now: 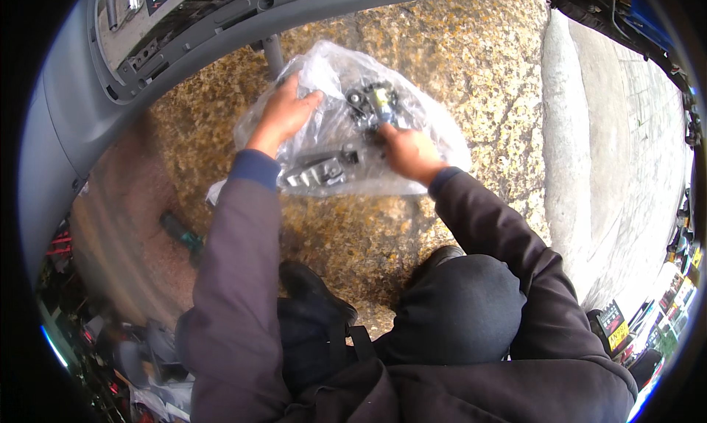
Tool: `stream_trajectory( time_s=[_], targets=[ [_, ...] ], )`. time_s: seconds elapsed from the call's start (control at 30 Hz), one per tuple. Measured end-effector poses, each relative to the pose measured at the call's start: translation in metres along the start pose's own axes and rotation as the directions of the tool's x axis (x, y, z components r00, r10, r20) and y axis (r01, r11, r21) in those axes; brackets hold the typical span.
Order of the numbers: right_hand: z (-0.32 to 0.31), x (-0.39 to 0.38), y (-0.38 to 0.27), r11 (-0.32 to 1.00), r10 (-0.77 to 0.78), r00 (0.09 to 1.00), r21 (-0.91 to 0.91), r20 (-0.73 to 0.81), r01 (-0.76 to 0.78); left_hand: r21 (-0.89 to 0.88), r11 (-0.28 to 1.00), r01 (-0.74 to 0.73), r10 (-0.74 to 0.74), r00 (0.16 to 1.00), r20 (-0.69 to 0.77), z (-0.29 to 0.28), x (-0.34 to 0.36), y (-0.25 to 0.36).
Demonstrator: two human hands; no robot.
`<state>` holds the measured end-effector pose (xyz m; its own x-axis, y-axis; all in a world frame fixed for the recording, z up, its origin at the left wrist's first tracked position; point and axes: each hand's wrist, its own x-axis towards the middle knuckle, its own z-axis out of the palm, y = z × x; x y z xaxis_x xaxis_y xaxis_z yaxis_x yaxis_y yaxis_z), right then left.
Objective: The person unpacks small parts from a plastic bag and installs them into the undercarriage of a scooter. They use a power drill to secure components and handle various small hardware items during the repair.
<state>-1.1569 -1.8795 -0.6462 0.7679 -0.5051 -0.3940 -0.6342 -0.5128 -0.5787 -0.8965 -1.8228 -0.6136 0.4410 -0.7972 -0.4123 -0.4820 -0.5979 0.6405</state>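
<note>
A clear plastic bag (440, 143) lies on the speckled, stained ground. My left hand (289, 107) grips the bag's crumpled upper left part between thumb and fingers. In or under the plastic on the right, my right hand (406, 152) is closed on a small motor-like part (383, 103) with a yellow patch and dark fittings around it. Whether that hand is inside the bag or outside it, I cannot tell. A black and silver metal part (317, 171) shows through the plastic in the lower part of the bag.
A grey vehicle panel (66, 121) curves across the top left above a short grey post (272, 58). A dark green tool (182, 233) lies at left. A concrete strip (571, 143) runs along the right. Assorted items (666, 298) crowd the right rim. My bent knee (456, 309) is below.
</note>
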Motion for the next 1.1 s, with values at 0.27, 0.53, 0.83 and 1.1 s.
stream_trajectory(
  time_s=[0.27,0.53,0.83,1.1],
  targets=[
    [0.011,-0.005,0.011,0.993,-0.116,0.982,-0.036,-0.146,0.112,0.009,0.998,0.064,-0.059,0.965,-0.257,-0.009,-0.006,0.001],
    [0.010,-0.005,0.012,0.992,-0.091,0.987,-0.098,-0.134,0.078,-0.287,0.951,0.113,-0.201,0.933,-0.299,-0.023,-0.023,0.009],
    [-0.028,-0.033,0.014,0.102,0.189,0.930,0.936,0.314,-0.337,-0.591,0.805,-0.055,-0.303,0.818,-0.489,-0.002,-0.054,0.024],
    [-0.039,-0.050,0.005,-0.244,0.045,0.940,0.916,0.339,-0.318,-0.729,0.672,0.126,-0.293,0.950,-0.105,0.072,-0.118,0.063]
  ],
)
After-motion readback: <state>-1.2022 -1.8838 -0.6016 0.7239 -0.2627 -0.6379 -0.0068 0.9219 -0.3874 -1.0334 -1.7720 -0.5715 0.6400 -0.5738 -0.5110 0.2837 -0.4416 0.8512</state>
